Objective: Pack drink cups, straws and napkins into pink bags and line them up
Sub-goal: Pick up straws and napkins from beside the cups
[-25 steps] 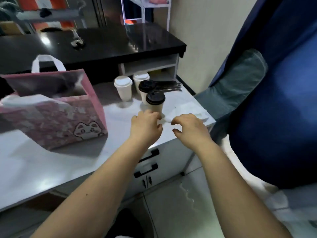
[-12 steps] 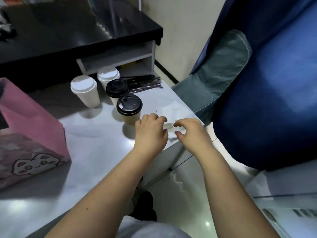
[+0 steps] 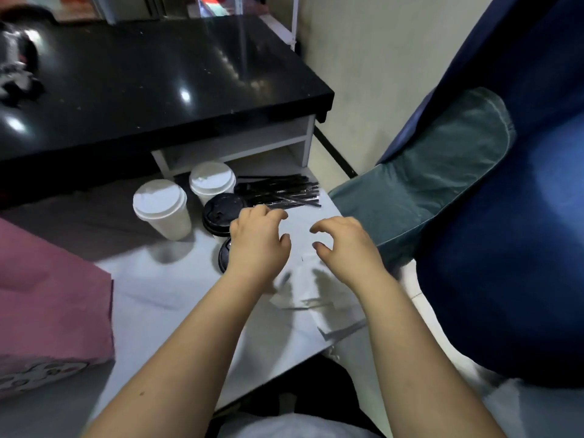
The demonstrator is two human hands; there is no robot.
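Both hands are hovering over the right end of the glossy white table (image 3: pixel 164 289), well apart from each other. The left hand (image 3: pixel 257 246) and the right hand (image 3: pixel 346 248) are each hanging with fingers loosely curled and spread, gripping nothing. The thin white paper napkins (image 3: pixel 316 300) are lying flat on the table just under and nearer than the hands. A bundle of black plastic straws (image 3: pixel 279 192) is lying beyond the left hand's fingertips. Two white-lidded paper cups (image 3: pixel 161 207) are standing upright beside two black-lidded cups (image 3: pixel 219 213), one of them partly hidden by the left hand. The pink paper bag (image 3: pixel 53 295) is sitting at the left edge, near the black glossy counter (image 3: pixel 158 83).
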